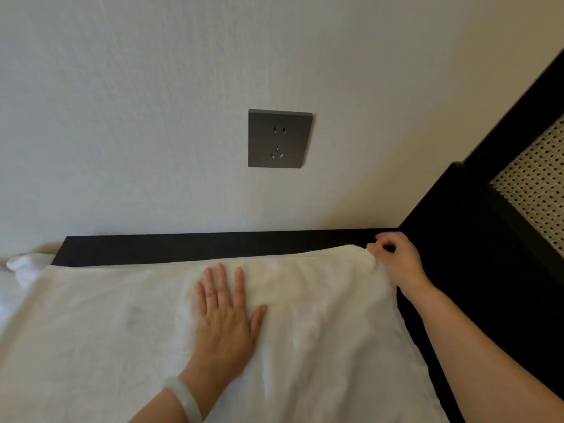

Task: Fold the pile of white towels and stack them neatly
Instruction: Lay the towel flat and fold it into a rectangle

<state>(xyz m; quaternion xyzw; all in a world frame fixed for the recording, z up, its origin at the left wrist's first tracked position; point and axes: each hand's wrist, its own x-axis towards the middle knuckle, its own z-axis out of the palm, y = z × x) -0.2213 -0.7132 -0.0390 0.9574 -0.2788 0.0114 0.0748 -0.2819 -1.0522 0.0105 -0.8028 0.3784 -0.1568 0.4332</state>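
Observation:
A large white towel [116, 325] lies spread flat over a dark surface [213, 247] and fills the lower half of the view. My left hand [227, 315] lies flat on the towel's middle, fingers straight and pointing toward the wall. My right hand [393, 254] pinches the towel's far right corner beside the dark furniture. More white cloth [24, 265] bunches at the far left edge.
A pale wall stands just behind the surface, with a grey power socket [279, 138] on it. Dark furniture with a woven cane panel [537, 184] rises close on the right. A pale bangle [184, 398] sits on my left wrist.

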